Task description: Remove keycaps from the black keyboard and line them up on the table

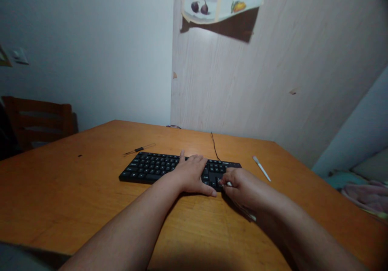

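The black keyboard (154, 166) lies on the worktop (91, 206), its long axis crosswise under the open, spread left hand (190, 176); the right hand (241, 184), nearer the keyboard's right end, pinches, I think, a thin pale stick (253, 217).

Dim, softly focused. Poster (222, 2), 12 o'clock, casts dark shadow on wall panel (242, 85); faint glare there. Desk (194, 230) darkens toward 6 o'clock. Corner vignetting, 2 o'clock.

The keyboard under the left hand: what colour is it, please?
The keyboard is black, seen in the head view.
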{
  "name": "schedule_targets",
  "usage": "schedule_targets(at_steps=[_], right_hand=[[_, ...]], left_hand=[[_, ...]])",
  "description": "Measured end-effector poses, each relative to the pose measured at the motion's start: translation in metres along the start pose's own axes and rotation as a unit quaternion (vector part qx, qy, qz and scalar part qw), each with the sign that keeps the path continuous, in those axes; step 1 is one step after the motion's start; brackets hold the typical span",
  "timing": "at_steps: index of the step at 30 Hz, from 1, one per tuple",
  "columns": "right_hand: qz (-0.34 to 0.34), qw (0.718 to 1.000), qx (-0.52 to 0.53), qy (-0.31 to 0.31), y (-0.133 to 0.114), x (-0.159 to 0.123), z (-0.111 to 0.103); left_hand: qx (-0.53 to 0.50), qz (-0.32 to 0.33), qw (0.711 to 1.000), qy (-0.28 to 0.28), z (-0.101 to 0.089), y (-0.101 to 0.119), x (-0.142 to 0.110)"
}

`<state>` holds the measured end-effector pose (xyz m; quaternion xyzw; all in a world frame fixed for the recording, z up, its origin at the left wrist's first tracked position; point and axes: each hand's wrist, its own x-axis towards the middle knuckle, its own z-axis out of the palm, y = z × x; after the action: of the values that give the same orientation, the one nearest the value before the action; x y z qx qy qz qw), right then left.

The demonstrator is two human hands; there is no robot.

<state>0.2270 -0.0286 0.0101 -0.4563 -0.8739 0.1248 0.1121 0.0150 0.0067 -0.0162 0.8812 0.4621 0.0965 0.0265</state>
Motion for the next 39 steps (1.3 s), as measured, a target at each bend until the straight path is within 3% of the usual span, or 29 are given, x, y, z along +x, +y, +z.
schedule_targets(at_steps=[18,24,30,39], right_hand=[[-0.016,0.999,0.013,0.05,-0.008,0.005,0.013],[-0.026,0.999,0.03,-0.002,-0.009,0.002,0.01],[0.01,0.999,-0.009,0.044,-0.013,0.006,0.017],[-0.015,0.999,0.031,0.002,-0.011,0.003,0.009]], left_hand=[[0.011,-0.001,1.0,-0.011,-0.003,0.002,-0.001],[0.0,0.007,1.0,-0.002,-0.003,0.002,-0.001],[0.007,0.004,1.0,0.0,-0.002,0.002,-0.001],[-0.001,-0.001,1.0,-0.007,-0.003,0.001,-0.001]])
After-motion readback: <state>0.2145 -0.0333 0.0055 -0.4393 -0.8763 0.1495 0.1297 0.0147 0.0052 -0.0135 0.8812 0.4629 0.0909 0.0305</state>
